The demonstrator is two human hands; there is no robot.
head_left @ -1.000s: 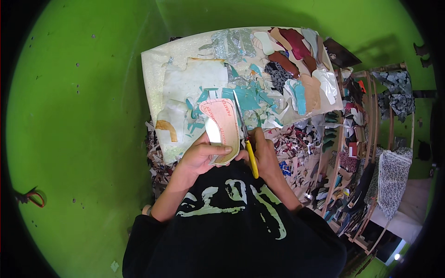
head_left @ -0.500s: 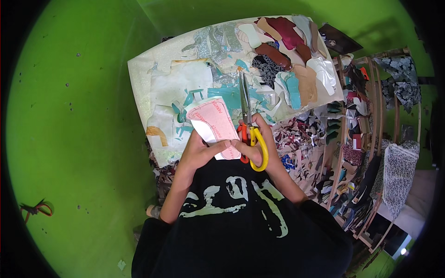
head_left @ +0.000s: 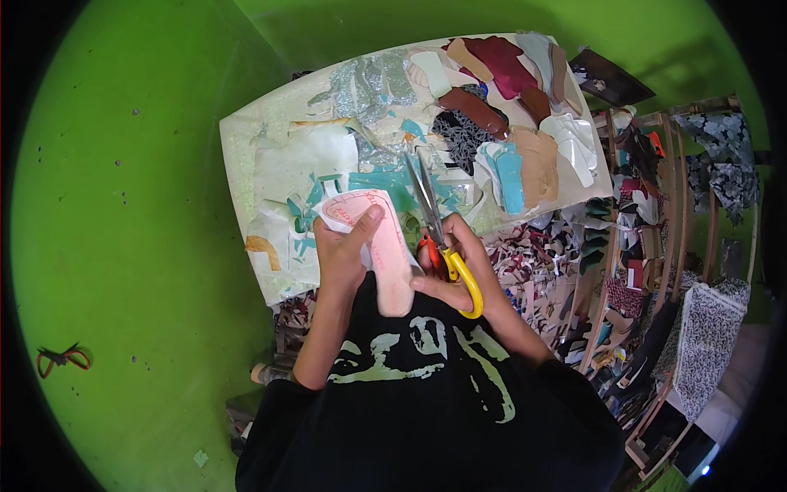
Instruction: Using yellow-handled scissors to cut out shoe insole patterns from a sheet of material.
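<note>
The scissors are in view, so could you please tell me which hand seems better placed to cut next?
Probably the right hand: it holds the scissors, close beside the pink sole-shaped piece, which the left hand is gripping.

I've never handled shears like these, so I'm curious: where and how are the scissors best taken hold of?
Probably by the yellow and orange handles of the scissors, coming from the near right, as the right hand does. The handles sit toward the black shirt, while the metal blades point away, keeping fingers clear.
</note>
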